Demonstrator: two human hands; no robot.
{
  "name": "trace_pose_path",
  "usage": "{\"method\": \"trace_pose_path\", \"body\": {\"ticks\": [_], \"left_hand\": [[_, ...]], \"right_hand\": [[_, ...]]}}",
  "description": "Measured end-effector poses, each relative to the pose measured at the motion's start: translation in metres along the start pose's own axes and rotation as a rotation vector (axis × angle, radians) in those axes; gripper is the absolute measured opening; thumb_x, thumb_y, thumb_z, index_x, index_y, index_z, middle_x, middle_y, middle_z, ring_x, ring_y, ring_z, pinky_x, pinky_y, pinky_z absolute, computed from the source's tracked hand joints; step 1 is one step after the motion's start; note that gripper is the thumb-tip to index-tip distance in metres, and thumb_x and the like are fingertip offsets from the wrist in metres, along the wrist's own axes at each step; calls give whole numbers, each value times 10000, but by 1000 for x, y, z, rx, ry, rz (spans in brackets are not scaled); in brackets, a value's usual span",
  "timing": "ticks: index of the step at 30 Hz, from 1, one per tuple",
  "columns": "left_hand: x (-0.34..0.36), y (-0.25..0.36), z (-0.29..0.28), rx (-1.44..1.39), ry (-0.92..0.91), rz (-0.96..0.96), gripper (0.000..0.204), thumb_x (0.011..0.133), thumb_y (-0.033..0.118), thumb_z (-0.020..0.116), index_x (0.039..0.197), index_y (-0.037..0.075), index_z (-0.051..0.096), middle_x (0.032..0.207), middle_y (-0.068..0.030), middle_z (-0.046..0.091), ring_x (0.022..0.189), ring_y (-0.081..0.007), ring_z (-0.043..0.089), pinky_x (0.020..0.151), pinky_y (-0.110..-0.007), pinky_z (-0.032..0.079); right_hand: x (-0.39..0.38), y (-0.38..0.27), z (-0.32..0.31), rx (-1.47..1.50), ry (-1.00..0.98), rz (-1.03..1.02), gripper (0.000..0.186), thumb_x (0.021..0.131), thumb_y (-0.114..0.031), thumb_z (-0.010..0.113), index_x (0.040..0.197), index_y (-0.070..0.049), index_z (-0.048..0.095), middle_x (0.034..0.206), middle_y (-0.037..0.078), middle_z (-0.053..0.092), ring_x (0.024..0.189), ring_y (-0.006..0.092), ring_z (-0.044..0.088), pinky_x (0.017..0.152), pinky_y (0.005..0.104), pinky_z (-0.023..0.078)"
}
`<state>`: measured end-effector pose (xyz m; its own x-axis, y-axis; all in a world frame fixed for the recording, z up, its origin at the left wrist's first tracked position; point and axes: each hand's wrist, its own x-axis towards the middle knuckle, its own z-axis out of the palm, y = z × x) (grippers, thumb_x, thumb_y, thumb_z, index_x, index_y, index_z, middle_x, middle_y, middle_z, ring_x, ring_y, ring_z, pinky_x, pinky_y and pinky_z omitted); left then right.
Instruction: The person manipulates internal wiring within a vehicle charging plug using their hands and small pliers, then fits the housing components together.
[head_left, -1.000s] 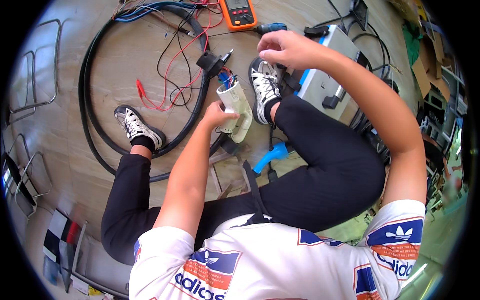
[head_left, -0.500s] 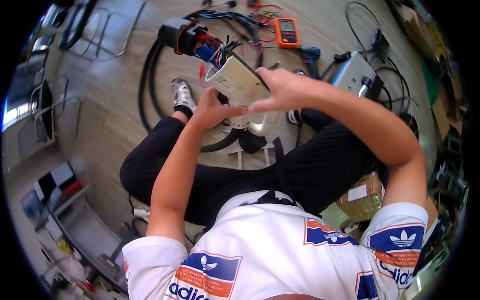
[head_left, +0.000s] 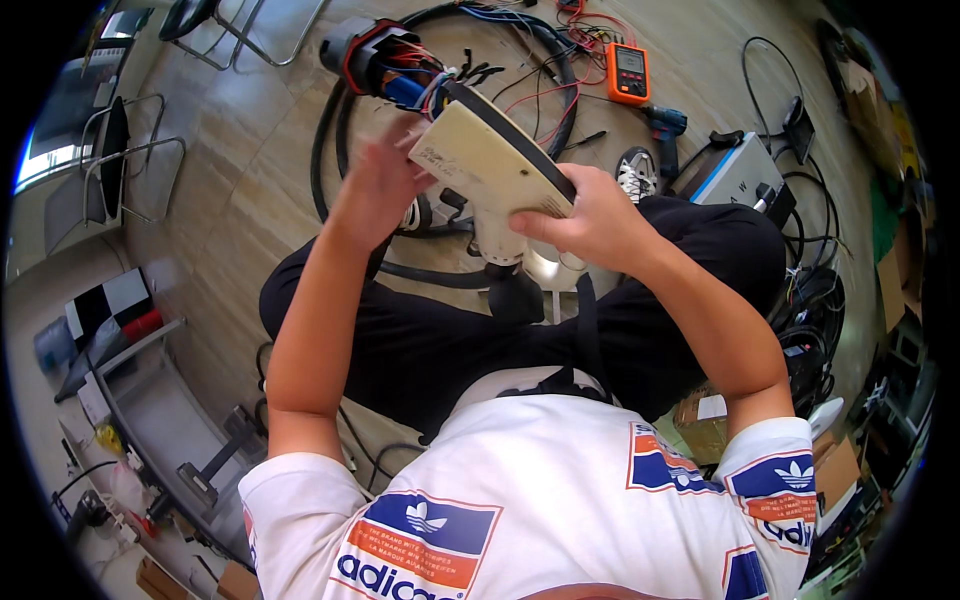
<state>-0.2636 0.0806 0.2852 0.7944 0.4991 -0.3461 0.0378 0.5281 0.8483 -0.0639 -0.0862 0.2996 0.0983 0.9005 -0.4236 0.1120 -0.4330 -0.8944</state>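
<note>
A cream plastic gun-shaped housing (head_left: 490,155), apparently a charging gun's, is held over my crossed legs. My right hand (head_left: 590,215) grips its right end, thumb on the near face and fingers around the far side. Beside the left end is my left hand (head_left: 385,185), blurred by motion, its fingers stretched out and apart; whether they touch the housing is unclear. A black-and-grey connector head (head_left: 370,60) sits past the housing's upper left end, with a bundle of coloured wires (head_left: 435,85) between them. Below the housing's handle is a black sleeve (head_left: 515,295).
Thick black cable (head_left: 318,150) loops on the tiled floor. Beyond lie an orange multimeter (head_left: 628,73) with red leads and a blue-and-black power drill (head_left: 667,135). A white-and-blue box (head_left: 730,175) stands at right, near more cables. At left are a metal-framed chair (head_left: 150,165) and a grey cart (head_left: 190,420).
My left hand has come off the housing's underside and moved up and left. My right hand keeps hold of the housing, which is turned to show more of its broad face.
</note>
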Motion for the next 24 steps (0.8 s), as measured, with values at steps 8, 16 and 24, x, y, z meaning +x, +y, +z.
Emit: {"method": "trace_pose_path", "body": {"ticks": [8, 16, 24], "left_hand": [[25, 6, -18, -580, -238, 134, 755, 955, 629, 510, 1424, 40, 452, 1470, -197, 454, 1344, -425, 464, 1131, -554, 387], [12, 11, 2, -676, -111, 401, 585, 989, 551, 520, 1171, 5, 627, 1358, -158, 519, 1383, -321, 438, 1116, -537, 420], [1, 27, 23, -589, 133, 510, 424, 990, 452, 590, 1119, 49, 597, 1267, -262, 626, 1173, -260, 626, 987, -407, 514]], "right_hand": [[4, -4, 6, -113, -87, -53, 421, 732, -133, 833, 1071, 50, 663, 932, 155, 726, 840, 179, 678, 804, 309, 529], [11, 2, 11, -55, 17, -101, 312, 701, -17, 730, 1003, 12, 658, 841, 149, 700, 748, 169, 650, 749, 287, 512], [10, 14, 28, 90, 71, -216, 272, 676, 20, 693, 947, 14, 667, 817, 80, 688, 738, 128, 631, 729, 267, 496]]}}
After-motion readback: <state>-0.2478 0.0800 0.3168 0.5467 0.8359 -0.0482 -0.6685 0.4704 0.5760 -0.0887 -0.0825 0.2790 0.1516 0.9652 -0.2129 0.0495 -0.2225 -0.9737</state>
